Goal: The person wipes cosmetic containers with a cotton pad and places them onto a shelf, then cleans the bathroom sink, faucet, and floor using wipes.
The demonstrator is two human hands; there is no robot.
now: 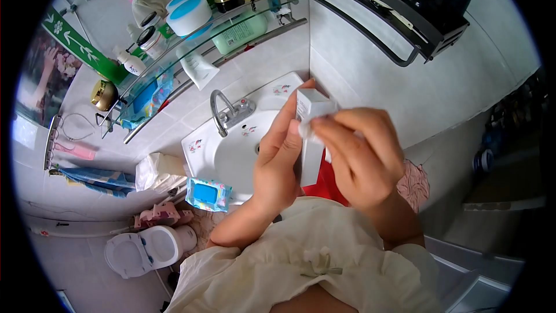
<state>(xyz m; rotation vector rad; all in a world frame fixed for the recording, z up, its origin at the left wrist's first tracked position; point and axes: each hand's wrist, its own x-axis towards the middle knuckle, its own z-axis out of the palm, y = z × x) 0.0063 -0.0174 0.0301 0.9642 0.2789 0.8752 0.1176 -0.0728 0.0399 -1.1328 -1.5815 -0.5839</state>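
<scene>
My left hand (pixel 277 168) is wrapped around a white box (pixel 313 168), holding it upright in front of my body, over the near right side of the sink. Small print shows on one face of the box near its top. My right hand (pixel 366 159) is closed in a pinch close to the upper part of the box. A small whitish piece shows at its fingertips, blurred; whether it belongs to the box I cannot tell.
A white sink (pixel 200 156) with a curved metal faucet (pixel 219 113) lies ahead. A wipes pack (pixel 208 194) rests at its left edge. Above are a glass shelf with jars and a white tube (pixel 198 68), and a black rack (pixel 399 61). A toilet (pixel 142 249) stands lower left.
</scene>
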